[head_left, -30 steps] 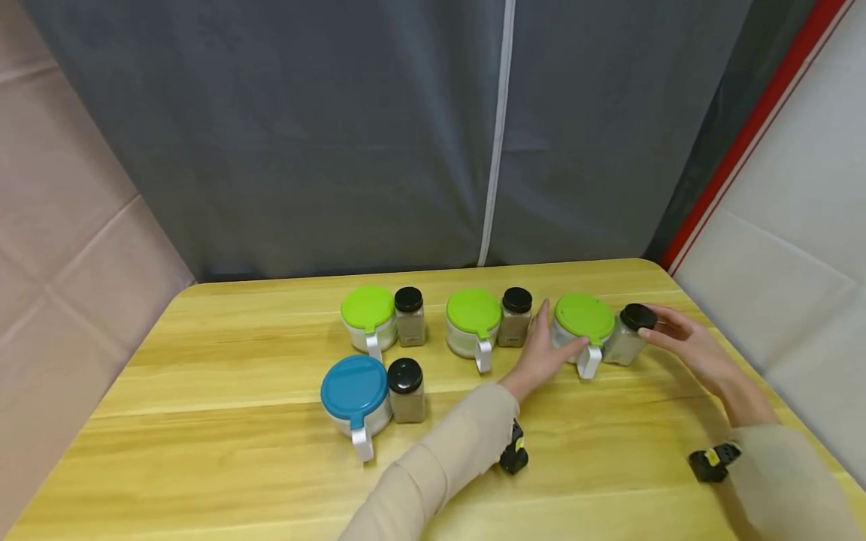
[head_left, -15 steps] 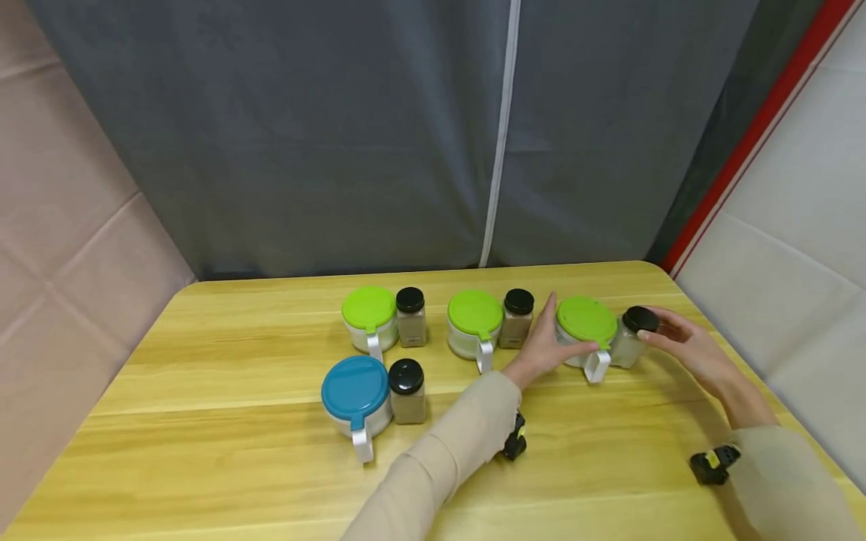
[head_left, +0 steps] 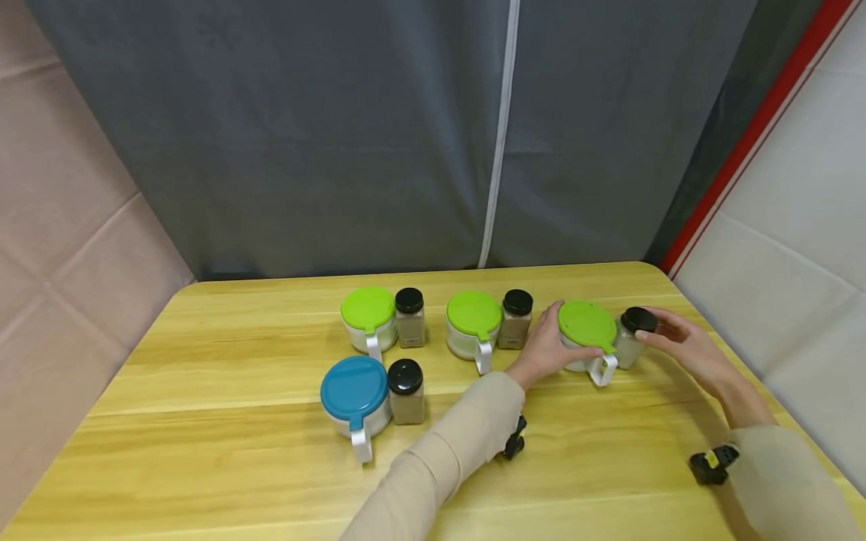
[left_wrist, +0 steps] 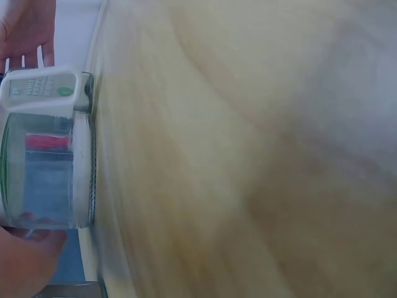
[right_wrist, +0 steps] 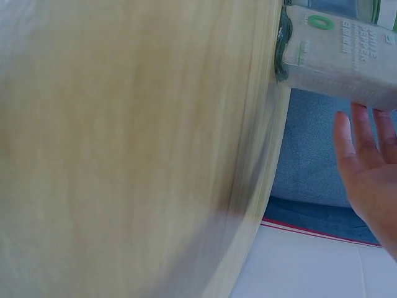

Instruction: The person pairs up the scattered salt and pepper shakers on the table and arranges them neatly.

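My left hand holds the rightmost glass seasoning jar, which has a green lid and white handle, with the thumb in front and the fingers at its left side. Directly to its right stands a square spice bottle with a black lid. My right hand grips this bottle from the right, thumb in front, other fingers partly hidden behind. In the left wrist view the clear jar sits between the left hand and the bottle. Raised lettering marks the bottle in the right wrist view.
Left along the back row stand two more green-lidded jars, each with a black-lidded bottle beside it. In front is a blue-lidded jar with its own bottle. A grey curtain hangs behind the wooden table.
The rightmost green-lidded jar has turned a little, its handle swinging right, and shifted slightly toward the front. My left fingers have drawn in closer around it. The right hand has barely moved.
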The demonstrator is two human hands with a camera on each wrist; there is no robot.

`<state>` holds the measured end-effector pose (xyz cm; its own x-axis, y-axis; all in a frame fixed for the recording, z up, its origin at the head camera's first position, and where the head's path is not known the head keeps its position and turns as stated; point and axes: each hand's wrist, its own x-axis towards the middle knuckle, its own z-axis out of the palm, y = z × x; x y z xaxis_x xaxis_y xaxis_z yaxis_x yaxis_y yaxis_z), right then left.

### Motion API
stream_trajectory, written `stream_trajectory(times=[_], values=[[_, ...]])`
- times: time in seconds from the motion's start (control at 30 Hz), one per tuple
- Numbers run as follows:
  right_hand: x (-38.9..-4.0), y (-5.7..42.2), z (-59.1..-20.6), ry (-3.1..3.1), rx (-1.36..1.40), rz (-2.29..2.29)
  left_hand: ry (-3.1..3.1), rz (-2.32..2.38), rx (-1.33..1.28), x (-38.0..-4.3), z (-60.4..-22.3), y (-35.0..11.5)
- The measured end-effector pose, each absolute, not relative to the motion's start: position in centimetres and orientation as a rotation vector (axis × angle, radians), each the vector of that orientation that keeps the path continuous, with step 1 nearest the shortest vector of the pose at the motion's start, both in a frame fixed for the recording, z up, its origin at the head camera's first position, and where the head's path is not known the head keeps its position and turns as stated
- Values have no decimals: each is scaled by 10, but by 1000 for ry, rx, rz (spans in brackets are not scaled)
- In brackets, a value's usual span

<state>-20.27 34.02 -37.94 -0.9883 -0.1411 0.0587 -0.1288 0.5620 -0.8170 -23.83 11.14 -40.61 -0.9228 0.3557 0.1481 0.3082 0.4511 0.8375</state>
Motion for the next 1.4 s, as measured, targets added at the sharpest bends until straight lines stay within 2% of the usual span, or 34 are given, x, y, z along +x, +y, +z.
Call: stream_trajectory(times=[0.73, 1.4], values=[[-197, 347, -383, 2878, -276, -1345, 2690, 1447, 734, -216, -412, 107], [-174, 349, -372, 2924, -396, -1354, 2591, 1319, 984, -174, -389, 77]])
